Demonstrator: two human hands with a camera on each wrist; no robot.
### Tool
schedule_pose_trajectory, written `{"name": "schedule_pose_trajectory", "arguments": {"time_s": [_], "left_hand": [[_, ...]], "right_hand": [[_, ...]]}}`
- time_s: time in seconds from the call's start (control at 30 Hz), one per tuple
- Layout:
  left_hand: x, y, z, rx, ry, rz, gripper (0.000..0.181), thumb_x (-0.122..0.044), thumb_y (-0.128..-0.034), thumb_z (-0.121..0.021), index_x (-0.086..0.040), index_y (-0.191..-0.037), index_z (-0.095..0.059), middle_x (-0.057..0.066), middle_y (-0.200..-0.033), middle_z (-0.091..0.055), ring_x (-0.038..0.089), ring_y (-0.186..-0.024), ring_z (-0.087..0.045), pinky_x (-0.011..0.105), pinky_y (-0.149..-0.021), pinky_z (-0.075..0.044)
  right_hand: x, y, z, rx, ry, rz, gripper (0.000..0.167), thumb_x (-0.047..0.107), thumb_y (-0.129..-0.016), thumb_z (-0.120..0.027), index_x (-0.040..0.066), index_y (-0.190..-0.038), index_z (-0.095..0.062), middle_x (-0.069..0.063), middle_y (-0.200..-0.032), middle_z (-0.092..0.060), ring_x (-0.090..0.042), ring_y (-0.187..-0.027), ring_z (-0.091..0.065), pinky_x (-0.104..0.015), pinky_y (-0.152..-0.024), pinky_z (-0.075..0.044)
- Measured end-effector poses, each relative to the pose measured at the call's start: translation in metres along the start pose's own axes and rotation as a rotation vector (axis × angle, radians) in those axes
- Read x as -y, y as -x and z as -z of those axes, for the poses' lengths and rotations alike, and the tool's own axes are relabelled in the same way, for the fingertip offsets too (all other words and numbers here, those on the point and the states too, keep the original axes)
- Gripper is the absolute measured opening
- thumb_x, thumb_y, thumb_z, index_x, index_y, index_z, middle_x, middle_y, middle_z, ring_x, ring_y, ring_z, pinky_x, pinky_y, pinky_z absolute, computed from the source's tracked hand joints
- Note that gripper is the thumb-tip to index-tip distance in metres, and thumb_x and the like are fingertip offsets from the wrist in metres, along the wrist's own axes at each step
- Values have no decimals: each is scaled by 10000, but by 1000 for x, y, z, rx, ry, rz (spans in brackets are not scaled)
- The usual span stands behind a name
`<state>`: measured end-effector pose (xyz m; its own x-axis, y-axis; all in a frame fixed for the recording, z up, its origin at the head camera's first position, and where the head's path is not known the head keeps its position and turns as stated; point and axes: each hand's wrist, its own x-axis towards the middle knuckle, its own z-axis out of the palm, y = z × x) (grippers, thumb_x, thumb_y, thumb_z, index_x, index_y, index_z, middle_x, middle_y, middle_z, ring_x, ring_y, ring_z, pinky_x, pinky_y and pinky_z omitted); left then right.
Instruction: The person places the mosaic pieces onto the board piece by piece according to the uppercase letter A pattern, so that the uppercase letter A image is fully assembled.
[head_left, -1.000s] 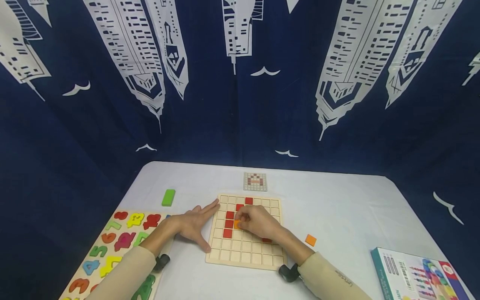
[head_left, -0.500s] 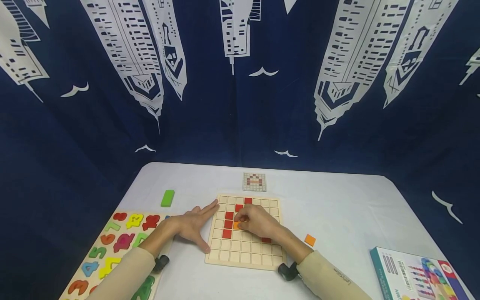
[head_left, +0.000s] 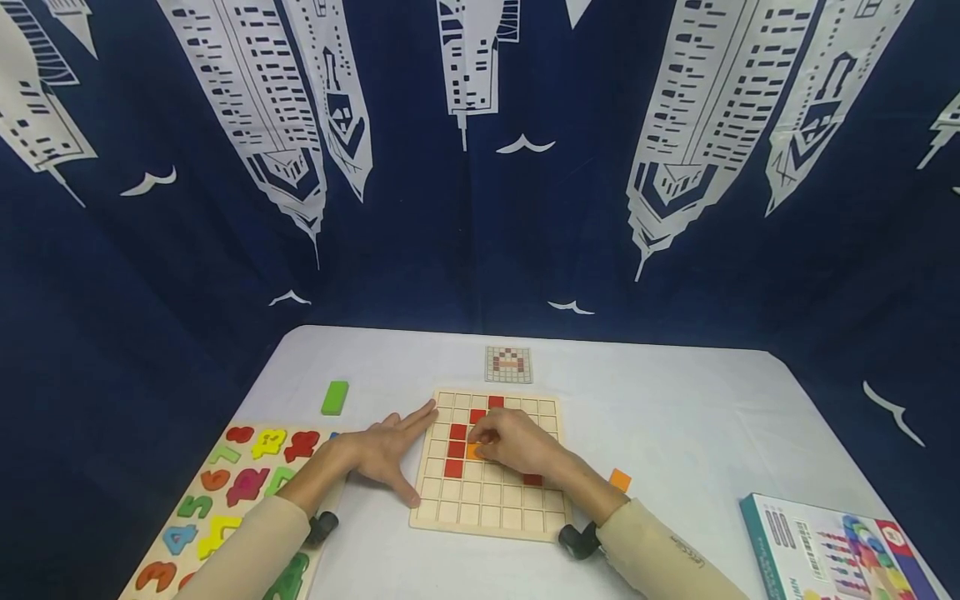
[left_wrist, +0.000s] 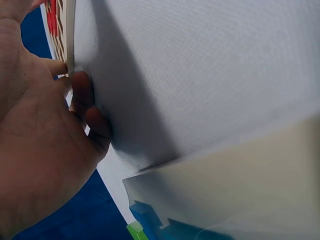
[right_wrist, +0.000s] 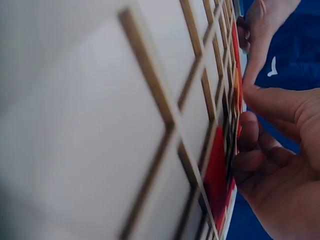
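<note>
A square wooden grid board (head_left: 487, 517) lies on the white table. Red tiles (head_left: 456, 449) fill several of its cells, and one red tile (head_left: 533, 480) shows below my right wrist. My right hand (head_left: 521, 442) is over the middle of the board, fingers curled, its tips on an orange tile (head_left: 473, 451) beside the red column. The right wrist view shows the thumb against that orange tile (right_wrist: 237, 82), low on the grid. With fingers and thumb spread, my left hand (head_left: 386, 450) touches the board's left edge. A loose orange tile (head_left: 619, 480) lies right of the board, partly behind my forearm.
Behind the board lies a small pattern card (head_left: 508, 364). A green block (head_left: 335, 397) sits at the back left. A colourful number puzzle (head_left: 247, 483) lies under my left forearm. At the front right stands a printed box (head_left: 832, 542). A dark blue curtain (head_left: 465, 225) hangs behind.
Both hands keep almost the same place. The right forearm has shifted slightly and now covers part of the loose orange tile. The head view has drifted a little.
</note>
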<state>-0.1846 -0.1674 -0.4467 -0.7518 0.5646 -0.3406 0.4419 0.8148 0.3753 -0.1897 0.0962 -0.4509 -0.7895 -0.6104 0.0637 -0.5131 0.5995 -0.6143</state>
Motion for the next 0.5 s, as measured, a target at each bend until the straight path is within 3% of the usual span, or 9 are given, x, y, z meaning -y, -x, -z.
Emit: {"name": "schedule_pose_trajectory", "arguments": {"time_s": [0.17,0.5], "left_hand": [[-1,0,0,1,2,2,1340,-726,-448,-743,-251,-1499,-59,-97,-1539,88,482,-1318,-146,635,-992,-229],[0,0,0,-1,-1,-4,1351,-726,-443,-742,-244,-1499,-51,-90,-1538,92,485,-1320,-132,634,-997,-221]], "right_hand": [[-6,8,19,12,-13,8,174,163,-822,-700,158,-996,-700,91,-929,-646,-90,-812,-552,-244,-711,-476],[-35,48,69,21,53,-131,205,194,-800,-724,204,-1004,-697,113,-860,-600,-110,-734,-503,-268,-637,-462]]}}
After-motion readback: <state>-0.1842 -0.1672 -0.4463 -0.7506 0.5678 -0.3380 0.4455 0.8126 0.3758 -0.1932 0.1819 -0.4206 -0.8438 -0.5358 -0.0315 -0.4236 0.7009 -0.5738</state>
